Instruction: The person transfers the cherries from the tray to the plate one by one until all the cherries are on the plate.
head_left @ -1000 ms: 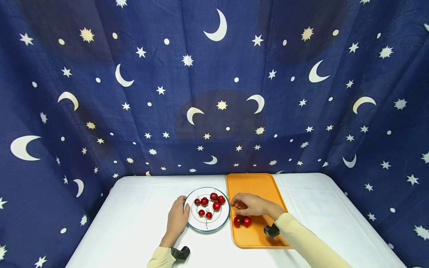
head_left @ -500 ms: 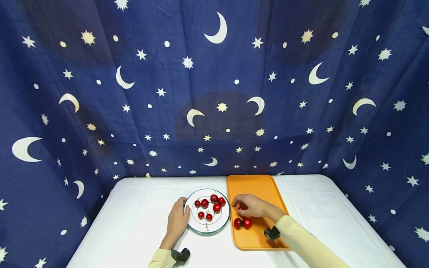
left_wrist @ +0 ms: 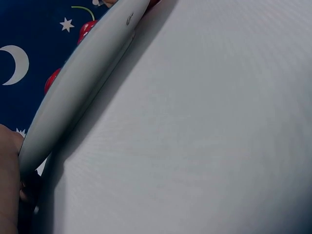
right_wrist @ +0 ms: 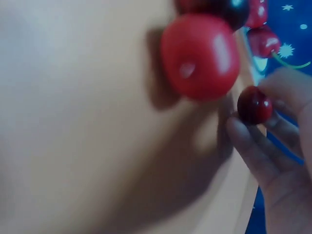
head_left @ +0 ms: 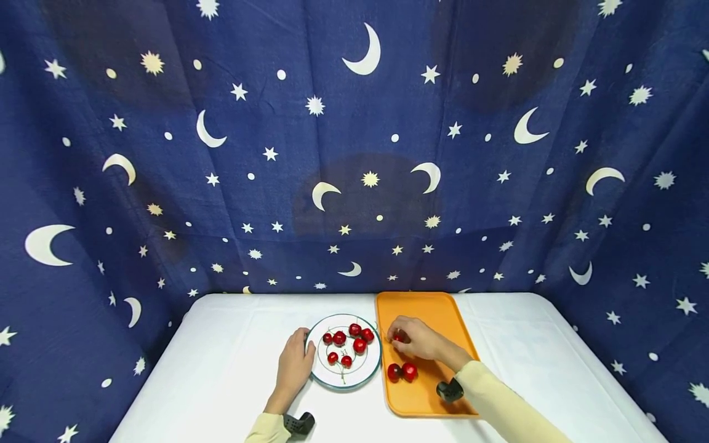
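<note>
In the head view my left hand [head_left: 295,363] holds the left rim of a white plate [head_left: 344,381] with a green-blue edge. The left wrist view has that hand at its left border, with part of it above the plate's rim and part below. Several red cherries [head_left: 359,346] lie on the plate, some with stems. Over the orange tray [head_left: 426,400], my right hand [head_left: 421,339] pinches a dark red cherry [right_wrist: 254,106] between thumb and fingers. Two more cherries [head_left: 401,372] lie side by side on the tray, nearer to me than that hand.
Plate and tray stand close together on a table with a white cloth [head_left: 232,357]. A dark blue curtain [head_left: 354,203] with moons and stars rises behind and at both sides. A black wrist camera [head_left: 450,390] sits low above the tray.
My right hand has drawn slightly back from the pair on the tray, and the pinched cherry shows more clearly between its fingers. My left hand stays at the plate's rim.
</note>
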Demonstrator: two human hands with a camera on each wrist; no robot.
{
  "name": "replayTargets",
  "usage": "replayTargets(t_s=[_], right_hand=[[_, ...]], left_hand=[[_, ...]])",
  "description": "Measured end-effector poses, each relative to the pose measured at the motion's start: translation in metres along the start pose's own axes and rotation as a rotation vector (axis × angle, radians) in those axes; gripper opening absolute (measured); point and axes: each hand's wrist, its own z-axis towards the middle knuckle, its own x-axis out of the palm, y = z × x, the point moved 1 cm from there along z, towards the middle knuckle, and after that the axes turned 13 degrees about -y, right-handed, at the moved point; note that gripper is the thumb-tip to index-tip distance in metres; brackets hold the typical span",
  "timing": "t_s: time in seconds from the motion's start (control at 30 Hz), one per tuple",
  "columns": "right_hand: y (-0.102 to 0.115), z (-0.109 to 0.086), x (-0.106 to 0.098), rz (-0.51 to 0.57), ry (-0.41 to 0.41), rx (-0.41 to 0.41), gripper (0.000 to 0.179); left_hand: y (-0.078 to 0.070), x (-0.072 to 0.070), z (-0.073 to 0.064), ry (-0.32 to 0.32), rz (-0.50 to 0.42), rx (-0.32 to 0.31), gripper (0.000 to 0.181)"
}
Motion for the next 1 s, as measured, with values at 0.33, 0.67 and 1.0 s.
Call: replayTargets(t_s=[0.33,0.67,1.0], right_hand=[[0.009,0.008,0.001,0.037,-0.116,0.046,0.003],[0.014,0.015,0.007,-0.026,-0.195,-0.008,0.005],[0.021,0.018,0.013,-0.033,-0.196,0.079,0.009]], left_hand=[[0.002,-0.001,-0.001,0.016,0.004,-0.019,0.023],[0.002,0.0,0.0,0.012,0.011,-0.013,0.024],[0.003,0.003,0.001,0.003,0.007,-0.006,0.025]])
